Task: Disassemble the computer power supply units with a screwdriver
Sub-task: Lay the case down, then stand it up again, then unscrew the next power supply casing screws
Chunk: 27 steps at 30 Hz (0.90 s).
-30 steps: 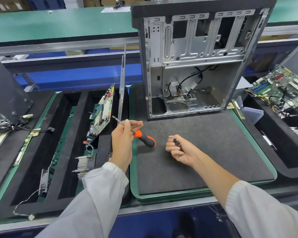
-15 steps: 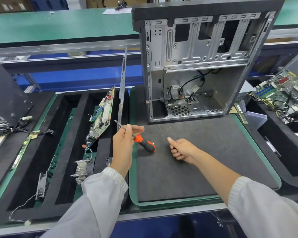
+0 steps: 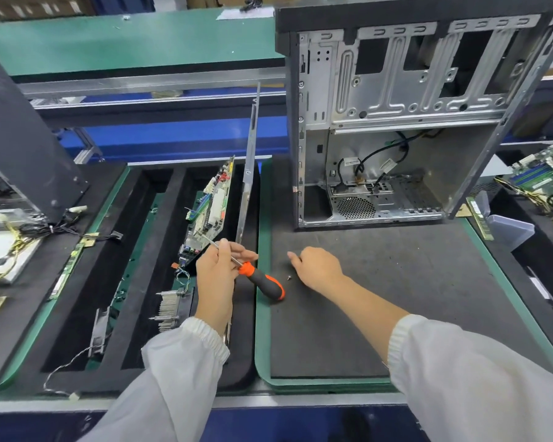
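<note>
I see the left hand [image 3: 219, 275] at about 7 o'clock of the mat, fingers and thumb pinching the metal shaft of the screwdriver [image 3: 259, 280]; its orange-and-black handle points toward 4 o'clock and lies over the mat's green edge. The right hand [image 3: 318, 266] is palm down on the black mat [image 3: 396, 298], fingers loosely curled, holding nothing I can make out. A small screw [image 3: 289, 277] lies on the mat just at 8 o'clock of that hand. The open computer case [image 3: 396, 122] stands upright at 12 o'clock, cables inside
</note>
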Each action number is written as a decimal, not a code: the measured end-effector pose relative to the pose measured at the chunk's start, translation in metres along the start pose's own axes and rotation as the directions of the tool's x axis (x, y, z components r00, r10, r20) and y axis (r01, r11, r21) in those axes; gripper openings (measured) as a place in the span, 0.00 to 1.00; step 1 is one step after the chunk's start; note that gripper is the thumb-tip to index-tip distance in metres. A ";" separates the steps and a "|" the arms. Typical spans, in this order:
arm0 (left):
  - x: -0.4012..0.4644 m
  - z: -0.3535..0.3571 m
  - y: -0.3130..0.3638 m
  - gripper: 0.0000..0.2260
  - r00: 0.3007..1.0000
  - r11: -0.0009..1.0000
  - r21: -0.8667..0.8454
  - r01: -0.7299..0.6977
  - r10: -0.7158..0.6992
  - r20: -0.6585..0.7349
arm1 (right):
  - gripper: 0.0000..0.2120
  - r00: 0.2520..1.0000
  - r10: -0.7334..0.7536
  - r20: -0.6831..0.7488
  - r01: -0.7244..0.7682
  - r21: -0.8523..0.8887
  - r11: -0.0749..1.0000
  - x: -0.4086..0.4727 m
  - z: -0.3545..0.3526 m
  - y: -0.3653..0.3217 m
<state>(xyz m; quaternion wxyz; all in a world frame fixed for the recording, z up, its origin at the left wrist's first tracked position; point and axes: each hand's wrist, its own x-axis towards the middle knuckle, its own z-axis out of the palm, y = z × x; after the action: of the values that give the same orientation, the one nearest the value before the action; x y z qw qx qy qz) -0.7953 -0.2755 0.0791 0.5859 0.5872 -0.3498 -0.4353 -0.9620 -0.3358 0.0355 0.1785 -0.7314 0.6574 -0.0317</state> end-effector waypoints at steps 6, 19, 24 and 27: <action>0.002 -0.013 -0.001 0.17 0.998 1.000 0.025 -0.010 0.011 -0.056 | 0.19 0.954 -0.292 0.066 0.294 -0.396 0.870 -0.003 0.021 -0.015; -0.014 0.074 0.019 0.15 0.978 0.992 -0.032 -0.119 0.122 0.170 | 0.11 0.782 0.002 0.624 -0.606 0.761 -0.233 -0.017 -0.050 0.062; -0.026 0.144 0.022 0.15 0.948 0.992 -0.044 -0.122 0.129 0.292 | 0.09 0.768 0.011 0.640 -0.584 0.707 -0.399 -0.038 -0.084 0.125; -0.031 0.184 0.021 0.14 0.930 0.991 -0.058 -0.121 0.134 0.343 | 0.12 0.743 -0.005 0.670 -0.627 0.692 -0.357 -0.048 -0.096 0.159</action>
<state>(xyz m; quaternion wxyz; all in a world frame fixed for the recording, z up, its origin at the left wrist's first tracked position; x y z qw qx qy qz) -0.9742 -0.3190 0.1147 0.5527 0.4669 -0.4769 -0.4991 -1.1465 -0.3217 0.0861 0.8015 -0.0624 0.5015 -0.3197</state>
